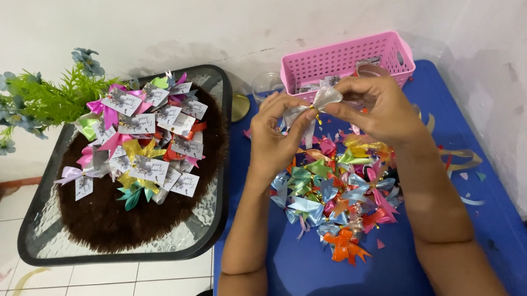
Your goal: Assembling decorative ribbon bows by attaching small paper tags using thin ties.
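- The left hand (274,141) and the right hand (382,111) are raised together over the blue table (303,274), both pinched shut on one silver ribbon bow (317,102) held between them, just in front of the pink basket (346,61).
- The left fingertips (305,119) grip the bow near its knot, where a bit of gold tie shows; the right fingers close on the loop at the other side.
- The bow looks very light, thin and glossy, so probably slippery; its loops would likely crush if squeezed, and the knotted centre seems the firmest place to hold.
- Below the hands, nearer the person than the basket, lies a pile of ribbon bows (337,192) in blue, green, pink, yellow and orange, loose on the table.
- Ribbon scraps (463,158) lie to the right of the pile.
- The basket stands at the table's far edge against the wall; something clear shows inside, but it cannot be made out.
- A clear round jar (265,86) stands just left of the basket.
- Further left of the basket, a dark glass tray (45,246) with a brown mat holds bows fixed to small printed cards (145,137).
- Blue artificial flowers (30,97) sit beyond the tray.
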